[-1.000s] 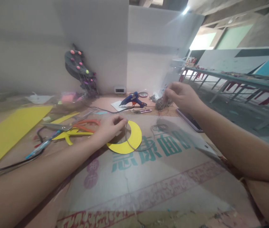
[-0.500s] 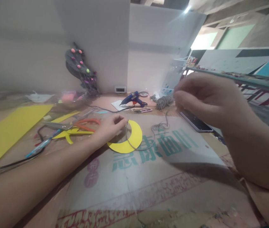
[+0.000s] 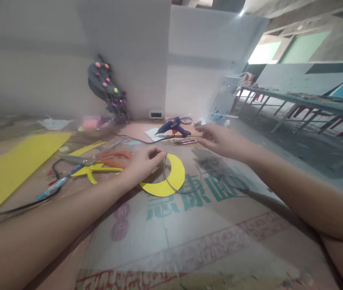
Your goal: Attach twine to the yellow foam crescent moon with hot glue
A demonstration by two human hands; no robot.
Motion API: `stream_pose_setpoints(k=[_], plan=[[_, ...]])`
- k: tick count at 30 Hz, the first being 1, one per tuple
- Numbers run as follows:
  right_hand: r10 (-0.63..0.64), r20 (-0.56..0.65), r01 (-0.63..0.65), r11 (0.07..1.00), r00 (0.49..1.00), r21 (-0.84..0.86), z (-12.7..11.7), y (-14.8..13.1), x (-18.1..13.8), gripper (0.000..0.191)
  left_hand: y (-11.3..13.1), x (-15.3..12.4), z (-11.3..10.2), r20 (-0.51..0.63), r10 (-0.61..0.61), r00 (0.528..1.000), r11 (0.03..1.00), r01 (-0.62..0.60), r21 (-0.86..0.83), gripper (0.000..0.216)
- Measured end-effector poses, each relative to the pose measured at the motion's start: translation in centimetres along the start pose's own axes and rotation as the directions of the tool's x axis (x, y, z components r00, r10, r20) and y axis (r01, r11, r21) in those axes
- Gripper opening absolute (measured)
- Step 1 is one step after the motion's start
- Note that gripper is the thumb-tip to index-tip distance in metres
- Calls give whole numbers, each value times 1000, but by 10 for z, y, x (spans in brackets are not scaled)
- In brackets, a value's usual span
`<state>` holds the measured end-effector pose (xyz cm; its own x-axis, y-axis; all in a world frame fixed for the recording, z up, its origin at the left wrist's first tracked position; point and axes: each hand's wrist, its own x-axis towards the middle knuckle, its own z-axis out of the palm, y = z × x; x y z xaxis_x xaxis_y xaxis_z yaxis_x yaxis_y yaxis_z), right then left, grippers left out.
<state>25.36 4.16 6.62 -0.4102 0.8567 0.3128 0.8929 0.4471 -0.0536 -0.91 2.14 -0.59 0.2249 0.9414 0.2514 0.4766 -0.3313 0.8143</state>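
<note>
A yellow crescent-shaped cutout (image 3: 179, 171) lies on the printed cardboard sheet (image 3: 147, 245). My left hand (image 3: 148, 159) is closed in a pinch at the crescent's upper left tip, with grey yarn (image 3: 171, 186) running from the fingers across it. More yarn lies in loose loops on the cardboard to the right. My right hand (image 3: 219, 139) reaches forward over the back of the sheet, thumb and fingers apart, and hides the grey yarn bundle. Just left of its fingertips are thread snips (image 3: 186, 141) and a blue glue gun (image 3: 174, 127).
Orange-handled scissors (image 3: 83, 160), yellow scraps and a pen (image 3: 52, 189) lie left of my left hand. A large yellow sheet (image 3: 17, 173) covers the far left. A small digital clock (image 3: 156, 114) stands by the wall, near a dark crescent ornament with coloured beads (image 3: 98, 80).
My right hand has come down and inward from its raised place at the right, to beside the snips. More yarn loops lie on the cardboard. My left hand keeps its pinch.
</note>
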Motion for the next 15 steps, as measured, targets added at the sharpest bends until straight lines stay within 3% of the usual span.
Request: stream_pose_setpoints(k=[5, 15], plan=[[36, 17, -37, 996, 999, 83, 30, 15, 29, 59, -3, 2, 0, 4, 30, 1000, 1000, -30, 3, 31], [57, 129, -81, 977, 990, 196, 72, 8, 95, 49, -1, 1, 2, 12, 26, 1000, 998, -26, -52, 29]])
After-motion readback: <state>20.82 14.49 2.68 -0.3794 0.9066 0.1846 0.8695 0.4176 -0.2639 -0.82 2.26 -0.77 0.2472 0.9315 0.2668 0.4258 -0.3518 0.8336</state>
